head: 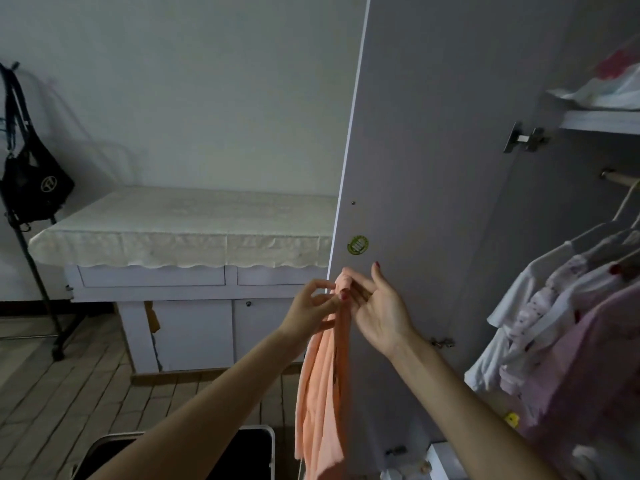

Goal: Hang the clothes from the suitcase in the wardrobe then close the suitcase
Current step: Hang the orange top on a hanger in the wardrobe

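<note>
A peach-orange garment (323,382) hangs straight down in front of the open wardrobe door (433,168). My left hand (311,311) pinches its top edge from the left. My right hand (375,306) holds the bunched top of the cloth between thumb and fingers, palm toward me. Inside the wardrobe at right, white and pink clothes (561,323) hang on hangers from a rail (620,177). The suitcase is out of view.
A white cabinet with a lace cover (180,220) stands against the back wall. A black bag (33,181) hangs on a stand at far left. A dark folding chair (249,452) sits below my arms. A shelf with folded items (602,119) is at upper right.
</note>
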